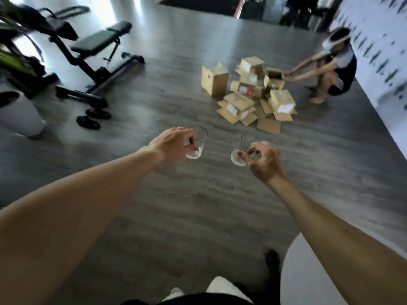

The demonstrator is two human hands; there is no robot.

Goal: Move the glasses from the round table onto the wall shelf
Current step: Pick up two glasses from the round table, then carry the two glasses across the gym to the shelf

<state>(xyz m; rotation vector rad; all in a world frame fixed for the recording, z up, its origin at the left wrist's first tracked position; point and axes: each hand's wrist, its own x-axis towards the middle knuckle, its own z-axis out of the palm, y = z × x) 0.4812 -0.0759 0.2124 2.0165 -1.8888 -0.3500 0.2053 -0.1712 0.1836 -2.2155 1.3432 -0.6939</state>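
The left hand (174, 143) grasps a clear glass (196, 144) from the side, and the right hand (263, 160) grasps a second glass (240, 154) in the same way. Both glasses are in the air above the grey floor (187, 208), near each other but apart. A white round table (308, 280) edge shows at the lower right. Cardboard boxes (248, 95) lie on the floor further away, with a crouching person (330, 69) beside them.
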